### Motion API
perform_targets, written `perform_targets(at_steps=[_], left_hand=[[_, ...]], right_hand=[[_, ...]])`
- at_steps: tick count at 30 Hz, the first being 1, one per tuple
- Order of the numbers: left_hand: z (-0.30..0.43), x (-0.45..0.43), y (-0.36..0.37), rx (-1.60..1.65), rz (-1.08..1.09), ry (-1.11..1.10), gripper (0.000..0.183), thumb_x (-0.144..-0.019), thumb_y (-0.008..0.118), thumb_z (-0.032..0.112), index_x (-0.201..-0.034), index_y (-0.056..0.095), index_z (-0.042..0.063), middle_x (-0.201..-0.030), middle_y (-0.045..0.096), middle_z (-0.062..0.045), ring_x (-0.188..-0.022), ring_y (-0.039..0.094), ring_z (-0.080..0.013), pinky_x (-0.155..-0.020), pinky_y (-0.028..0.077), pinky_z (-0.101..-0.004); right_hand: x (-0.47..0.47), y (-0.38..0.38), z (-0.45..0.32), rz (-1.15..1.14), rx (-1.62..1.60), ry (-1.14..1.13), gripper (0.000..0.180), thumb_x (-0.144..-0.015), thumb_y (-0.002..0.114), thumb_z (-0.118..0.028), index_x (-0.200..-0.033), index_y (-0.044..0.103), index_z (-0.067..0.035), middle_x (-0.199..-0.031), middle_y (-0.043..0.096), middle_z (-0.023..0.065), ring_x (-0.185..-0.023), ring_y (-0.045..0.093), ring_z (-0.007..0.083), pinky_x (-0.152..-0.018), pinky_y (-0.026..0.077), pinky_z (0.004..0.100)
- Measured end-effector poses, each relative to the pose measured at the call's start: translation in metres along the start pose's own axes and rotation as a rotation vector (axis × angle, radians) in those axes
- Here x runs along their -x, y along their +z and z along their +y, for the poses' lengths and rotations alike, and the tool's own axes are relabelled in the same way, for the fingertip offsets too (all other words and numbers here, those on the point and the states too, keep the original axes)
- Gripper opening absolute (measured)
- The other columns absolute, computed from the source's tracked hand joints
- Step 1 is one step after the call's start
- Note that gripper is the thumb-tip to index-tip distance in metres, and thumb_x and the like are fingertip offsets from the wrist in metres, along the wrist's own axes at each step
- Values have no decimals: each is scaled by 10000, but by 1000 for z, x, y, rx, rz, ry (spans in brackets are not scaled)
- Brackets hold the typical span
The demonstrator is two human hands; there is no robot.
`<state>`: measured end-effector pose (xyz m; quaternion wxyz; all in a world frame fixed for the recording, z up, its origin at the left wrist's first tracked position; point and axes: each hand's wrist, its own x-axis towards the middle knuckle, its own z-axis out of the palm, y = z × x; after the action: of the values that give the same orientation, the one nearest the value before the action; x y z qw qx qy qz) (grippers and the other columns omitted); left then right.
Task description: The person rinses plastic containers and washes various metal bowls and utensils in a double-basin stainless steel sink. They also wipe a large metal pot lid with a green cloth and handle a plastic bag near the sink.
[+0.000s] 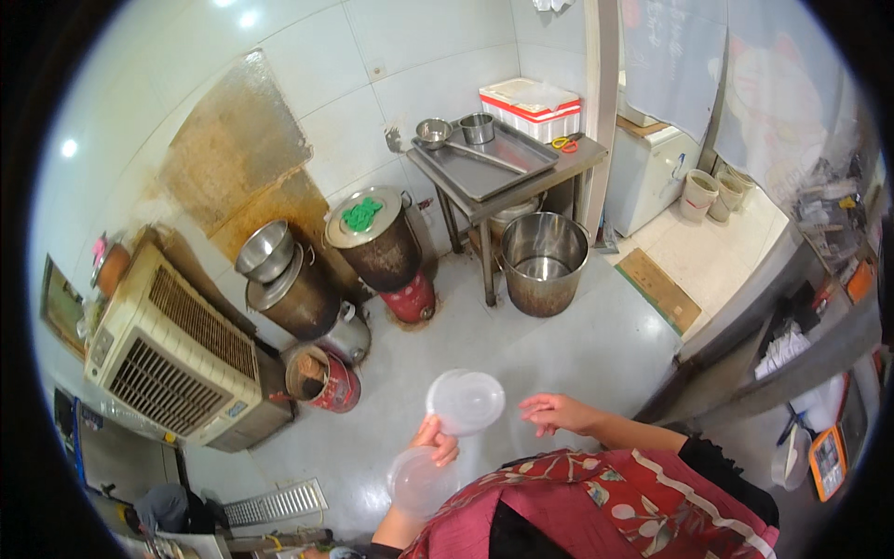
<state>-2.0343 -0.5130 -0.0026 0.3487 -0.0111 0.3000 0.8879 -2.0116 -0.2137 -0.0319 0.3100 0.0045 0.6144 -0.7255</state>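
Two or more round translucent plastic lids are in my left hand. The upper lids look like a small overlapping stack, pinched at their lower left edge by my fingers. Another clear round lid or shallow container sits lower, over my left wrist; how it is held is partly hidden. To the right of the upper lids, my right hand is raised with its fingers apart, touching nothing. A red patterned apron covers my front below both hands.
Ahead stand a large steel pot and a metal table bearing a tray. Soot-stained pots and a red bucket are left of centre, beside an air cooler. A person bends at lower left.
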Motion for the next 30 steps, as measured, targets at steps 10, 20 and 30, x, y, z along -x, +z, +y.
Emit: perform_targets(at_steps=[10,20,30], left_hand=[[67,-227,15,7,-284,-198,282,-975,326,324,-1092,482,121,-523,422,-18,-396,314,-83,-386,289,-195],[109,-354,-87,152,584,-109,299,-944,369,357,-954,500,88,-783,582,-90,-481,437,-171,-454,385,-277],[171,-500,-131,-102,709,85,482,-927,286,485,-926,522,65,-752,584,-113,-611,529,-241,-543,440,-363]], right_hand=[[-136,-132,-78,-139,-641,-71,374,-889,529,-180,-1235,419,-90,-856,510,-2,-607,470,90,-517,362,208],[-205,-262,-199,-13,-78,-111,120,-852,585,-173,-910,524,-88,-742,517,-26,-592,463,70,-535,388,206],[-279,-377,-362,493,749,-300,148,-793,594,-140,-870,544,-25,-728,567,70,-643,544,146,-605,436,281]])
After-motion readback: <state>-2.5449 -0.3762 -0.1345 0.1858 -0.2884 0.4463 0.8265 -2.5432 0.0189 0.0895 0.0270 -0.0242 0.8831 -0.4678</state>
